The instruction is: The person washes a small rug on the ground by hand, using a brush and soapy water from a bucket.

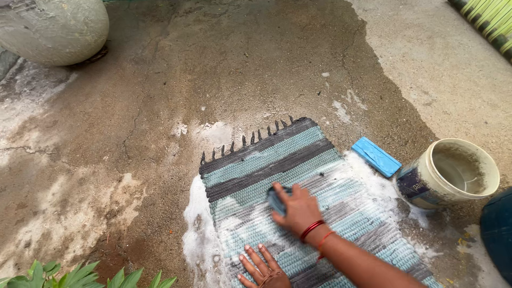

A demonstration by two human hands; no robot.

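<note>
A striped mat [277, 160] in pale teal and dark grey, fringed at its far end, lies flat on the wet concrete floor [160, 106], covered with white soap foam. My right hand [296, 209], with red thread bands at the wrist, is shut on a dark scrubbing brush [276, 200] pressed onto the middle of the mat. My left hand [261, 265] rests flat, fingers spread, on the mat's near end. A blue soap bar [376, 156] lies on the floor by the mat's right edge.
A cream bucket [450, 173] holding some murky water stands right of the soap. A dark blue container [497, 229] shows at the right edge. A large grey rounded stone pot [53, 29] sits far left. Green leaves [80, 274] poke in at the bottom left.
</note>
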